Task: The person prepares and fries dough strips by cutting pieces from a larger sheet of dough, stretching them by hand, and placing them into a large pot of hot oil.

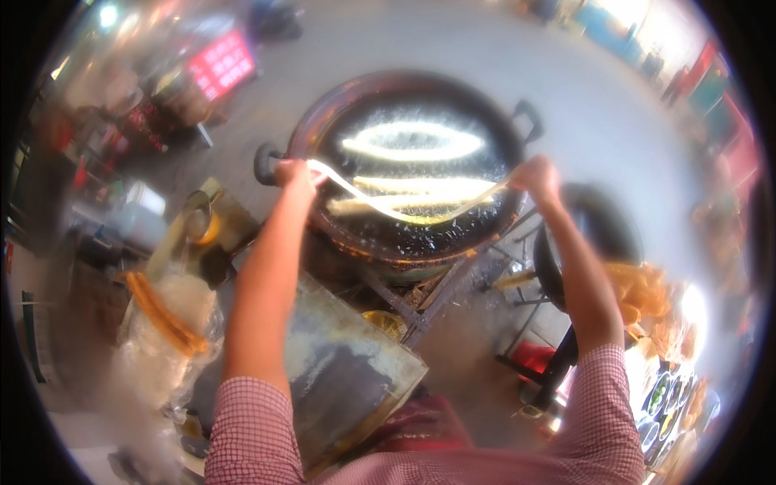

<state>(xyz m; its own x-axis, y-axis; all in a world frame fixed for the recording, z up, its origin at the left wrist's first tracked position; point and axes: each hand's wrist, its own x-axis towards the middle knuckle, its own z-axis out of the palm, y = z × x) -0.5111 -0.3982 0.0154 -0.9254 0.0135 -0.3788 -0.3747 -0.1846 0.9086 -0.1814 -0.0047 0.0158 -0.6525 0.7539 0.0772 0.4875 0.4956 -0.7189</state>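
A long strip of pale dough (388, 212) hangs in a sagging curve between my two hands. My left hand (297, 173) grips one end beside the left loop handle of a large dark wok (394, 259). The other end is pinched in my right hand (538, 177), over the wok's right rim. Whether the sagging middle touches the oil (388, 236) cannot be told. Several pale dough sticks (424, 187) float in the bubbling oil, the farther ones washed out by glare.
A worn table (351, 364) stands in front of me. Browned fried dough sticks (163, 315) lie on clear plastic at the left, near a metal container (199, 219). Right are a dark round pan (548, 267), golden fried food (639, 294) and several small dishes (661, 394).
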